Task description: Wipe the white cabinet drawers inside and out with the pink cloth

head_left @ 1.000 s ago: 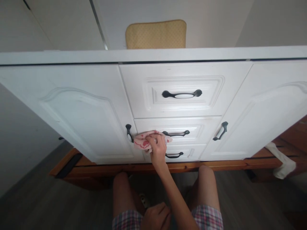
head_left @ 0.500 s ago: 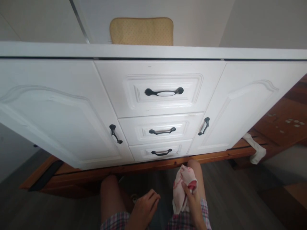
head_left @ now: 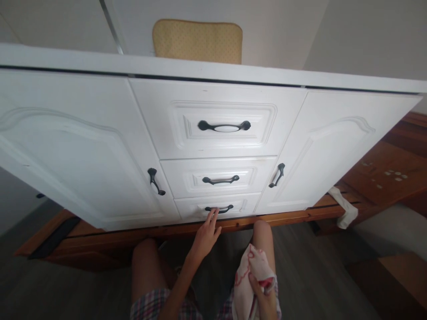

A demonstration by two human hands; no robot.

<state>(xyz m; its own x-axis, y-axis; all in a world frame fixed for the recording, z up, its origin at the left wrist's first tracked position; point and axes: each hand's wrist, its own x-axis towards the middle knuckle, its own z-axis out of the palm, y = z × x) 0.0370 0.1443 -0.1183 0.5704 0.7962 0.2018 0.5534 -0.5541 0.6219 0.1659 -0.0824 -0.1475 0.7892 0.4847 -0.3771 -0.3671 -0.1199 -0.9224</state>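
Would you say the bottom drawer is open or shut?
Shut: the bottom drawer sits flush with the middle drawer, only a thin seam between them.

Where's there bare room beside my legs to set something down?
Grey floor between your right leg and the brown block looks bare. It's crowded at the bottom drawer handle, where your left hand is, and over that leg, where your right hand holds the red-patterned cloth.

- white cabinet (head_left: 145, 113): smooth painted-looking fronts, soft satin sheen
- drawer handles (head_left: 228, 209): dark, metal-looking; the top one's white insert (head_left: 227, 129) looks smooth and glossy
- patterned cloth (head_left: 243, 286): soft, creased, matt fabric
- ledge (head_left: 120, 238): reddish-brown wood, faint sheen
- shorts (head_left: 151, 302): matt checked fabric
- floor (head_left: 316, 275): dull, streaked, wood-look surface
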